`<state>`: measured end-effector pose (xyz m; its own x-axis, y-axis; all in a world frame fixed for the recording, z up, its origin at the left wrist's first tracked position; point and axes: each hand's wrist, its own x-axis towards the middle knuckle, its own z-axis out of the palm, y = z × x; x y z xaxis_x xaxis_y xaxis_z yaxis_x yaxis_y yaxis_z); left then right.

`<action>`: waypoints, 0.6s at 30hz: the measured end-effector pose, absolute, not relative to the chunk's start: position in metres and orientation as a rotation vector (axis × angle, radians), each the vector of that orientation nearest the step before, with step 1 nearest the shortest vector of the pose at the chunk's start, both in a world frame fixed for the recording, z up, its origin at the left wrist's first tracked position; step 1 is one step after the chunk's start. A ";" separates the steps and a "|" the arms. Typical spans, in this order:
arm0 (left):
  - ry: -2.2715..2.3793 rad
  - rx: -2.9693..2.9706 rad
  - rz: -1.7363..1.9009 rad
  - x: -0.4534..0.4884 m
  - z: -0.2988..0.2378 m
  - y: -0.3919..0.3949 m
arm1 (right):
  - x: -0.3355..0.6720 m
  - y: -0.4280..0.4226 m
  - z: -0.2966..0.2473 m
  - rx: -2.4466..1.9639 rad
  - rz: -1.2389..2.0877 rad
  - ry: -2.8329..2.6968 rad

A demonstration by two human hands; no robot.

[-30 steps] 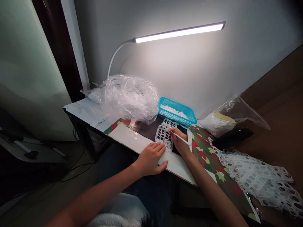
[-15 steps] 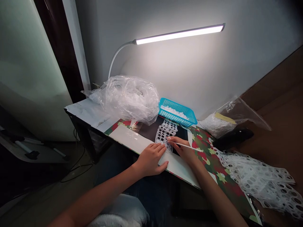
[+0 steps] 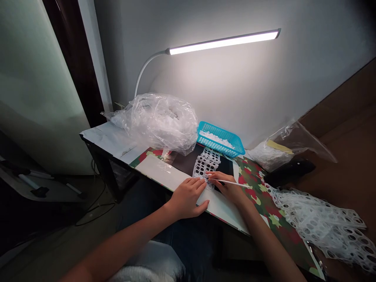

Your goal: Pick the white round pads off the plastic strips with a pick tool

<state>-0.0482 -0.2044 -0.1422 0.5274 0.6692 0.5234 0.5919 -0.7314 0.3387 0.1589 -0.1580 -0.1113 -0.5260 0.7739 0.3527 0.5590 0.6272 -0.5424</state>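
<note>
A white perforated plastic strip (image 3: 206, 165) with rows of round holes lies on a dark panel (image 3: 185, 162) on the desk. My left hand (image 3: 188, 197) rests flat with its fingertips on the strip's lower end. My right hand (image 3: 228, 186) pinches a thin white stick (image 3: 233, 183), and its fingertips touch the strip's right edge. The stick's tip lies at the strip, and my fingers hide the strip's lower end.
Behind the strip stand a blue plastic basket (image 3: 220, 140) holding white pieces and a large clear bag (image 3: 158, 123) of white material. A heap of perforated sheets (image 3: 320, 221) lies to the right, beyond a camouflage-patterned mat (image 3: 264, 207). A lamp (image 3: 223, 41) arches above.
My right hand has shifted down and toward the strip's lower end. The stick has swung to lie nearly level. My left hand stays in place.
</note>
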 end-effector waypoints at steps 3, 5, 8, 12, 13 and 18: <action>1.087 2.648 0.979 -0.049 -0.142 -0.204 | 0.161 -0.156 -0.114 -1.030 0.584 -2.236; 1.083 2.654 0.972 -0.049 -0.141 -0.204 | 0.162 -0.154 -0.116 -1.022 0.651 -2.200; 1.086 2.659 0.964 -0.050 -0.141 -0.204 | 0.163 -0.153 -0.116 -1.016 0.682 -2.171; 1.097 2.669 0.964 -0.048 -0.141 -0.205 | 0.161 -0.156 -0.116 -1.042 0.615 -2.235; 1.100 2.677 0.963 -0.047 -0.141 -0.205 | 0.160 -0.157 -0.116 -1.053 0.599 -2.253; 1.145 2.723 0.926 -0.042 -0.137 -0.208 | 0.153 -0.154 -0.122 -1.225 0.604 -2.155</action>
<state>-0.0419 -0.2077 -0.1375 0.5475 0.6641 0.5091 0.6367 -0.7254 0.2617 0.1527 -0.1539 -0.1225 -0.4082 0.8744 0.2622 0.6110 0.4751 -0.6333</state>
